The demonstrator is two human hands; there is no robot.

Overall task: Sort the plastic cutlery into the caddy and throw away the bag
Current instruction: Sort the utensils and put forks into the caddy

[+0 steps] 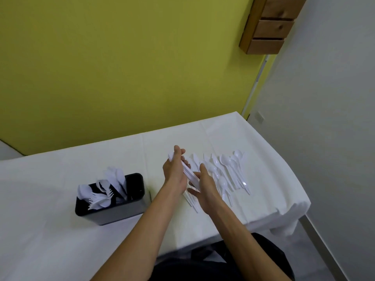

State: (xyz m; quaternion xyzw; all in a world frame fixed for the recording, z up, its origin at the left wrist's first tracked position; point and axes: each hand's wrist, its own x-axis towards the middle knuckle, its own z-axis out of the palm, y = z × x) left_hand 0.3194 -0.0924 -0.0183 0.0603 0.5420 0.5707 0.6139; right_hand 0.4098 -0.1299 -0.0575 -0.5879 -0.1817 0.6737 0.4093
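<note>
A black caddy (pixel 113 213) stands on the white table, left of my hands, with white plastic forks (pixel 100 200) in its left compartment and more white cutlery (pixel 117 177) in the middle one; its right compartment looks dark. My left hand (pixel 175 171) holds a bundle of white plastic knives (pixel 190 175) a little above the table. My right hand (pixel 205 187) is against the lower end of the bundle, fingers spread. Several white spoons (pixel 231 171) lie fanned out on the table to the right of my hands. No bag is in view.
The table (pixel 60 179) has a white cloth and ends at the right near the spoons, with its front edge near my body. A yellow-green wall rises behind it. A small wooden drawer unit (pixel 272 27) hangs at the upper right.
</note>
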